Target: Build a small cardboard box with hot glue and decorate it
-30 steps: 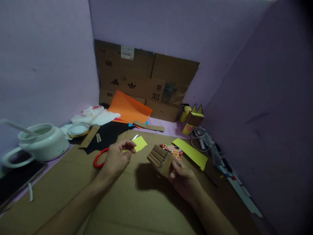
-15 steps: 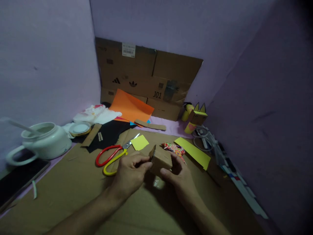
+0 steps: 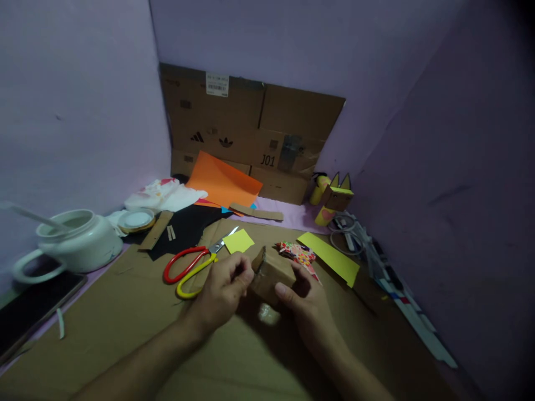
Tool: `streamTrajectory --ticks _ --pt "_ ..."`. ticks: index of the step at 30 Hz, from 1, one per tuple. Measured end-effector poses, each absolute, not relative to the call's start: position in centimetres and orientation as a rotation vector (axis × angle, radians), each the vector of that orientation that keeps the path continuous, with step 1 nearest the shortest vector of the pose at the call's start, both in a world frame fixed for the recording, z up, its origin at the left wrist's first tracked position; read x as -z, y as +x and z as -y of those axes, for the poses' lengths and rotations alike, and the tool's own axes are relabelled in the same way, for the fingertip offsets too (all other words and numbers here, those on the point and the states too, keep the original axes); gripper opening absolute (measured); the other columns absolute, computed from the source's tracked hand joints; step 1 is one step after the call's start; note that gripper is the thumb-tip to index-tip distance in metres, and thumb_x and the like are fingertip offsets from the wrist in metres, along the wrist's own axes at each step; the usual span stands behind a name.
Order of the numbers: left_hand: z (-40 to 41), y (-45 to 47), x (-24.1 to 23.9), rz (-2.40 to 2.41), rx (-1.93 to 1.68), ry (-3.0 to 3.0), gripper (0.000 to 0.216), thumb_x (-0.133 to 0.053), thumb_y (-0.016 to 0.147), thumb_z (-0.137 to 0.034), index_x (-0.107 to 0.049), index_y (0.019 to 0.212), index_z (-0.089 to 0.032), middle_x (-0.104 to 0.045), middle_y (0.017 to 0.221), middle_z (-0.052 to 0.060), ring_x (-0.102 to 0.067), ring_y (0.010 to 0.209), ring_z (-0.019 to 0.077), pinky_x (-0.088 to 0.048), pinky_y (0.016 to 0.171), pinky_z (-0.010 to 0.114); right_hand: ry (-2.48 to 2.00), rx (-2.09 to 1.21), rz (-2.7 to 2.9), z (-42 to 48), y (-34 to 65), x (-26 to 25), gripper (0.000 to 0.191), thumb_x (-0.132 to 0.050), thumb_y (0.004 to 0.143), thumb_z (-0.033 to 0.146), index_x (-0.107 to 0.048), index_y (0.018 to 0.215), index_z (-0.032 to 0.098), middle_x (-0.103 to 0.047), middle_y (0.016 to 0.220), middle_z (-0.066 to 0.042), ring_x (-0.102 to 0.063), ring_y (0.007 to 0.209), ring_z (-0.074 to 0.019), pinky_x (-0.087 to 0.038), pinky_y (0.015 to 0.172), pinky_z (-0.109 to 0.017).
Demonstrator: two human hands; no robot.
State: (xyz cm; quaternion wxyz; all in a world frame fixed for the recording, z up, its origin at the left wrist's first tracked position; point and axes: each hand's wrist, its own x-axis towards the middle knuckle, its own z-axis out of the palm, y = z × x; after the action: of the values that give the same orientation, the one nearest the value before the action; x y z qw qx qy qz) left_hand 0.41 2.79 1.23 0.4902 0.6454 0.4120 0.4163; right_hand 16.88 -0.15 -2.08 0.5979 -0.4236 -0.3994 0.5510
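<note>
A small brown cardboard box [image 3: 273,278] is held just above the cardboard sheet, its left end showing a raised dark edge. My right hand [image 3: 307,292] grips it from the right, thumb on the near face and fingers behind. At the box's left end, my left hand [image 3: 225,287] is closed in a pinch; what lies between its fingertips is hidden. Left of that hand lie scissors [image 3: 190,267] with one red and one yellow handle. Beyond the hands are a yellow paper square [image 3: 238,241], a flower-patterned piece [image 3: 298,253] and a yellow paper strip [image 3: 330,258].
A white pot [image 3: 79,242] with a stick in it stands left, by a dark phone-like slab [image 3: 37,303]. Orange paper [image 3: 221,181] leans before a large upright cardboard panel [image 3: 246,120]. At the right are a cardboard-and-yellow-paper figure [image 3: 337,199] and coiled cable [image 3: 346,236].
My left hand's fingers have curled in and shifted slightly left from the box's edge. The box has turned a little, and my right hand keeps its hold.
</note>
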Motion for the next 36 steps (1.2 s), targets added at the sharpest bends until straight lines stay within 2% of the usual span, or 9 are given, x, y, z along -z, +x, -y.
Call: streamTrajectory --ticks 6,11,15,18,22,26,28,31,36 --pt "-4.9 -1.9 -2.8 -0.811 -1.302 0.968 0.022 -0.056 0.076 -0.029 -0.041 0.062 -0.019 -0.043 0.055 -0.005 -0.048 0.045 0.0096 -0.035 0.044 0.022 -0.963 -1.295 0.824 -0.1 17.9 2.4 0.047 -0.075 0.066 0.033 -0.060 0.108 0.018 -0.068 0.100 -0.007 -0.063 0.093 -0.0275 -0.050 0.079 -0.039" --pt "-6.7 -5.9 -5.1 -0.905 -1.659 0.864 0.030 -0.050 0.076 -0.017 -0.031 0.053 -0.018 -0.030 0.046 -0.007 -0.033 0.037 0.0049 -0.028 0.035 0.016 -0.921 -1.347 0.819 -0.1 17.9 2.1 0.045 -0.073 0.067 0.033 -0.060 0.108 0.019 -0.068 0.099 -0.008 -0.064 0.089 -0.0265 -0.051 0.077 -0.039" --pt "-7.1 -6.6 -5.3 -1.109 -1.725 0.928 0.012 -0.059 0.068 -0.009 -0.049 0.067 -0.017 -0.052 0.056 -0.008 -0.045 0.043 0.0037 -0.032 0.037 0.013 -0.844 -1.381 0.865 0.1 17.6 1.7 0.050 -0.076 0.062 0.030 -0.059 0.109 0.021 -0.066 0.110 -0.009 -0.061 0.100 -0.0285 -0.049 0.084 -0.040" --pt "-7.0 -4.9 -3.7 -1.192 -1.553 0.997 0.038 -0.066 0.056 -0.007 -0.057 0.091 -0.016 -0.064 0.073 -0.004 -0.052 0.043 0.0069 -0.036 0.036 0.017 -0.942 -1.280 1.047 0.3 17.2 1.8 0.060 -0.080 0.053 0.014 -0.059 0.108 0.025 -0.062 0.116 -0.005 -0.058 0.107 -0.0273 -0.047 0.089 -0.040" --pt "-6.3 -2.4 -1.4 -1.274 -0.979 1.335 0.027 -0.064 0.067 -0.031 -0.064 0.087 -0.014 -0.067 0.073 0.004 -0.058 0.053 0.0143 -0.040 0.042 0.023 -1.119 -1.149 1.343 0.3 16.7 2.7 0.067 -0.073 0.050 -0.002 -0.059 0.110 0.026 -0.063 0.114 -0.004 -0.054 0.112 -0.0275 -0.039 0.100 -0.044" --pt "-5.9 -1.7 -1.1 -1.570 -0.817 1.802 0.024 -0.054 0.075 -0.027 -0.067 0.092 -0.017 -0.071 0.087 0.007 -0.065 0.081 0.0220 -0.047 0.068 0.030 -1.226 -1.127 1.391 0.0 17.1 3.6 0.072 -0.073 0.052 0.000 -0.055 0.118 0.024 -0.058 0.126 -0.007 -0.048 0.120 -0.0294 -0.029 0.107 -0.048" --pt "-6.0 -1.9 -1.3 -1.730 -0.709 1.931 0.029 -0.049 0.078 -0.025 -0.066 0.100 -0.018 -0.071 0.093 0.008 -0.065 0.086 0.0237 -0.047 0.071 0.031 -1.237 -1.170 1.402 0.1 17.5 3.7 0.079 -0.073 0.052 0.003 -0.049 0.125 0.023 -0.050 0.134 -0.010 -0.044 0.125 -0.0294 -0.026 0.109 -0.048" --pt "-6.5 -2.1 -1.4 -1.821 -0.624 2.019 0.032 -0.046 0.079 -0.026 -0.064 0.104 -0.018 -0.070 0.099 0.010 -0.064 0.090 0.0259 -0.046 0.071 0.033 -1.222 -1.200 1.385 0.2 18.2 2.9 0.075 -0.067 0.057 0.005 -0.046 0.127 0.022 -0.047 0.136 -0.013 -0.045 0.124 -0.0291 -0.032 0.104 -0.049" --pt "-7.9 -1.7 -1.0 -1.776 -0.499 2.239 0.034 -0.053 0.077 -0.030 -0.064 0.107 -0.019 -0.065 0.112 0.012 -0.058 0.102 0.0303 -0.045 0.075 0.036 -1.206 -1.002 1.233 -0.2 19.3 1.5 0.048 -0.063 0.064 0.016 -0.056 0.111 0.024 -0.059 0.117 -0.010 -0.055 0.110 -0.0275 -0.045 0.089 -0.046"
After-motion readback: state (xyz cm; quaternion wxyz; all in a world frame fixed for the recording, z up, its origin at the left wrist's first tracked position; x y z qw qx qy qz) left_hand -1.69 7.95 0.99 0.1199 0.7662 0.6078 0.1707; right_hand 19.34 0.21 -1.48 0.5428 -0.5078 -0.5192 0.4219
